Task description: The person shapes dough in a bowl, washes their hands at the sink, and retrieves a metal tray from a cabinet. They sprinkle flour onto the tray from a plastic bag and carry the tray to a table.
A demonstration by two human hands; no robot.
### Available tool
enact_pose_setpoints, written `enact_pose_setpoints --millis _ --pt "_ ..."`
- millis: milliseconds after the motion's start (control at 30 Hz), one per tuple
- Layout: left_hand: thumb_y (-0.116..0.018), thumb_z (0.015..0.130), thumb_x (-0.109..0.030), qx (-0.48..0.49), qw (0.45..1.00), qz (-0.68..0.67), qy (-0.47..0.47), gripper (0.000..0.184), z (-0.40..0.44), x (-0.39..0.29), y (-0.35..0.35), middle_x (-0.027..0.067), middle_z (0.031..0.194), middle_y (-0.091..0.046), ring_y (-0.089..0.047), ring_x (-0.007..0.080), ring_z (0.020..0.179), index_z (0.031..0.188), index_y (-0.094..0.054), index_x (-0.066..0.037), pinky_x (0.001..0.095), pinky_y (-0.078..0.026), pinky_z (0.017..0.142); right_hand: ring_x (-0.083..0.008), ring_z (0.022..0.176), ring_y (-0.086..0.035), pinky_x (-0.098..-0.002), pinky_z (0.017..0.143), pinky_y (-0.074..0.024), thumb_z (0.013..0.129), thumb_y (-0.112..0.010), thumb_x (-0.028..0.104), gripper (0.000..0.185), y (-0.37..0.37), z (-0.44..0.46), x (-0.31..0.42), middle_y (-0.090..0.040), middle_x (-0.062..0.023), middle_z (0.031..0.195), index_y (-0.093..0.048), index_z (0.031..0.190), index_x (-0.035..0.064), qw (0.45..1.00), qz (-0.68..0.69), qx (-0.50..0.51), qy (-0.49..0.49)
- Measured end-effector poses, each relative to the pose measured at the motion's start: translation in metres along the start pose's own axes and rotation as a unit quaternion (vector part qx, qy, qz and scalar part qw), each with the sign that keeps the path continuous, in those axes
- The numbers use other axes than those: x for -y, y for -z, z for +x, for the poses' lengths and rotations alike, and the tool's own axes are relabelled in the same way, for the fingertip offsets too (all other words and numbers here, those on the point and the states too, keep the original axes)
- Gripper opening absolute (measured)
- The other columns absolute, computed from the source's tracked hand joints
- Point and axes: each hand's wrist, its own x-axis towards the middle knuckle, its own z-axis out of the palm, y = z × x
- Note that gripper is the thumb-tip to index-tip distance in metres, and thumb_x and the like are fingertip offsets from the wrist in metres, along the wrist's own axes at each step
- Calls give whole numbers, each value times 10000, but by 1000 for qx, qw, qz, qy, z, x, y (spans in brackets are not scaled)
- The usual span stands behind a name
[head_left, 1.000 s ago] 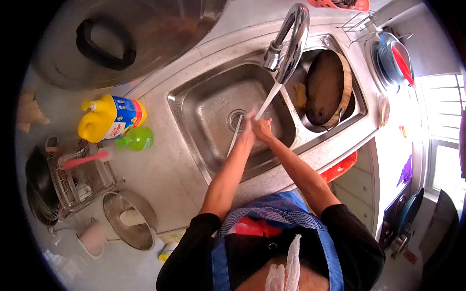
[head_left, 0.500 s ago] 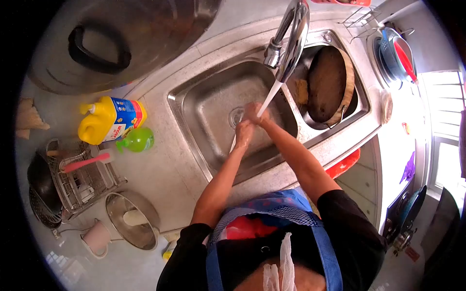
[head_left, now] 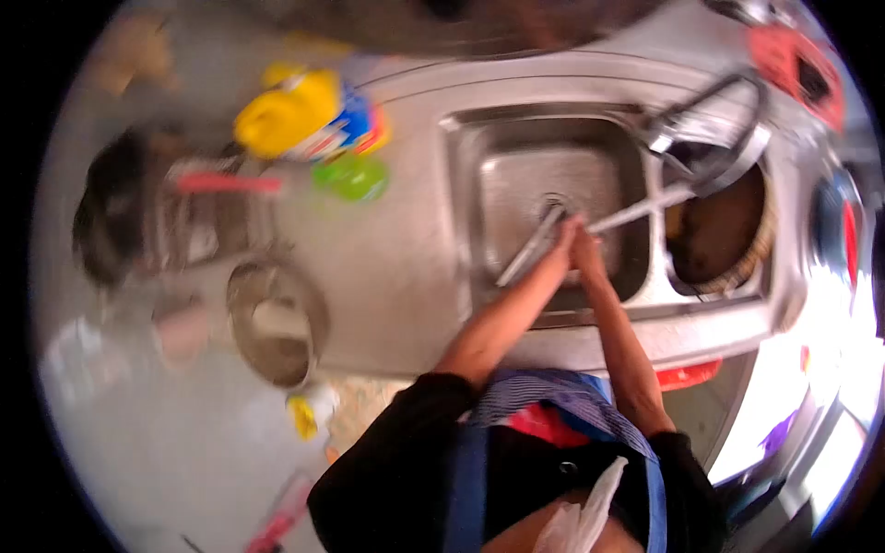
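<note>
Over the left basin of the steel sink [head_left: 479, 212], my left hand [head_left: 569, 238] and my right hand [head_left: 586, 251] touch each other. A stream of water [head_left: 636, 210] runs from the chrome faucet [head_left: 728, 166] down onto them. Motion blur smears the fingers of both hands, so their shape cannot be made out and no object shows in them. The drain [head_left: 555, 201] lies just above the hands in view. In the right basin rests a round brown board or lid [head_left: 728, 235] with a light rim.
Left of the sink stand a yellow jug [head_left: 295, 115] and a green bottle [head_left: 353, 177]. Further left are a dish rack [head_left: 207, 217] with a pink-handled brush and a steel pot [head_left: 244, 323]. A red basket [head_left: 797, 74] is at the upper right.
The view has turned and shifted, so the sink and counter appear rotated and the faucet further right. My hands stay together under the water, now lower right of the drain.
</note>
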Motion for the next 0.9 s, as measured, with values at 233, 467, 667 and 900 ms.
enact_pose_setpoints --millis 233,467,667,900 --pt "-513 813 -208 130 854 262 -429 158 23 12 12 90 726 -563 -546 216 687 771 -558 -62 341 -430 628 -229 915 -551 -309 833 -416 810 -562 245 377 15 13 12 -603 -97 953 -544 1062 -34 999 25 -21 41" --pt "-566 688 -113 -71 549 602 -576 122 0 2 14 169 738 -603 -596 303 709 763 -606 -25 403 -455 619 -159 689 -559 -285 561 -448 758 -605 288 307 29 44 8 -585 -86 798 -579 932 36 997 56 -28 -38" --pt "-548 721 -82 64 877 298 -372 109 13 -3 21 23 736 -613 -566 167 646 794 -629 -78 282 -472 590 -103 594 -529 -239 497 -396 838 -505 212 210 63 33 18 -574 -45 710 -567 913 26 989 -114 4 90" --pt "-524 739 -74 124 987 -45 -88 57 39 0 8 13 637 -559 -533 127 543 773 -569 -65 266 -483 504 -148 565 -478 -283 530 -443 865 -492 221 185 40 4 40 -502 -42 692 -512 819 43 928 352 119 31"
